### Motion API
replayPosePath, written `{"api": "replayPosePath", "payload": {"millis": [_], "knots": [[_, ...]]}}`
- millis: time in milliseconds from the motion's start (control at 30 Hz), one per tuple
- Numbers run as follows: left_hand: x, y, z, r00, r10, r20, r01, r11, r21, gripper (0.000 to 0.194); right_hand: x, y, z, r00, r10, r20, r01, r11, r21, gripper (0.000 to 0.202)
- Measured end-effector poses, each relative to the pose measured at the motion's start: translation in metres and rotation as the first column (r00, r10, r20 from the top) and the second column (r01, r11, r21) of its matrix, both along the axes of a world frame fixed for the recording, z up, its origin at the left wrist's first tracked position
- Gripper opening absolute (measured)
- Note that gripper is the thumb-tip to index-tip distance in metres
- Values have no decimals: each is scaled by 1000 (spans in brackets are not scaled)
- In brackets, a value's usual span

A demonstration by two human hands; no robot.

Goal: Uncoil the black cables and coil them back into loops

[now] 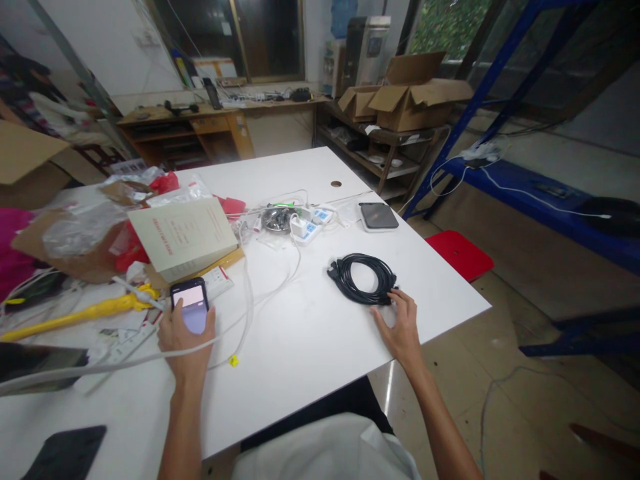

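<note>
My left hand (183,337) is closed around a smartphone (194,305) with a lit screen, above the left part of the white table (295,347). The thumb and fingers lie along the phone's two sides. A coiled black cable (353,293) lies flat on the table, with plugs showing at its left end. At the coil's lower right edge is my right hand (403,327), thumb and fingers apart. Its fingertips reach the cable, but I see no grip around it. A pale thin cord (245,320) runs across the table and past my left wrist.
A booklet (185,233), plastic bags and a yellow tool-like object (90,313) crowd the left side. White power strips (306,230) lie mid-table, and a dark-topped flat device (379,216) near the right edge. Beyond it stand a red stool (459,255) and a blue rack (555,200).
</note>
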State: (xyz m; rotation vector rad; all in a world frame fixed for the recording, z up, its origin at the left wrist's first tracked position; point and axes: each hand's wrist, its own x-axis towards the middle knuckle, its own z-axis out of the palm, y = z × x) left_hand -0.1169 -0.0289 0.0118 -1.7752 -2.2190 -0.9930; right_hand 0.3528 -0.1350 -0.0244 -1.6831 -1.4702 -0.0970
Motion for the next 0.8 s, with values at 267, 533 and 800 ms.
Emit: {"api": "replayPosePath", "payload": {"millis": [267,533,800], "knots": [[2,-12,2,1000,-2,2,2,1000,-10,67,1,0,-1,999,-5,-37,5,1000,-2,50],[-4,-26,-4,998,-7,-70,4,999,-42,77,0,1,0,998,-18,-59,18,1000,-3,47],[3,-31,-2,996,-47,-79,47,999,4,63,-3,0,11,998,-19,-67,16,999,-37,44]]}}
